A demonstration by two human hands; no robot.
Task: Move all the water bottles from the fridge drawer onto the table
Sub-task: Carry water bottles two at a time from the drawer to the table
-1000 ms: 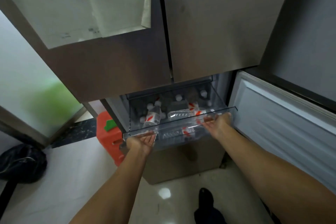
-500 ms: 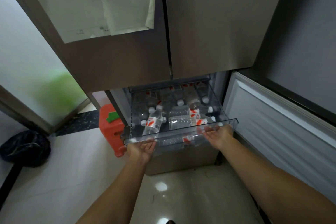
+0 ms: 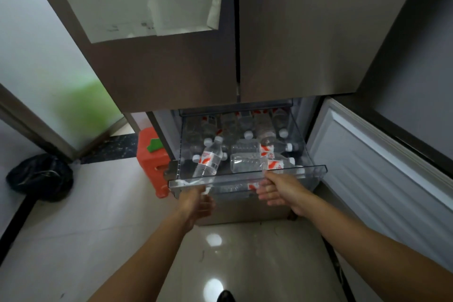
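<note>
Both my hands are at the front lip of the clear drawer (image 3: 315, 169), which stands pulled out of the fridge (image 3: 306, 32). My right hand (image 3: 279, 189) clamps that lip, thumb on top and fingers curled beneath. My left hand (image 3: 197, 201) reaches under the lip's left end with its fingers hidden, so I cannot tell whether it grips.

The water bottles (image 3: 245, 135) all lie inside the drawer, just beyond both hands. Nearest my left hand is a leaning bottle (image 3: 208, 163), its long axis running away from me and its cap at the far end. Nearest my right hand is a crosswise bottle (image 3: 252, 165), cap pointing right.

I judge a hand must let go and come over the front wall, which stands between hands and bottles. The open lower door (image 3: 367, 167) flanks the right side, and an orange stool (image 3: 150, 162) sits to the left. No bench is in view.
</note>
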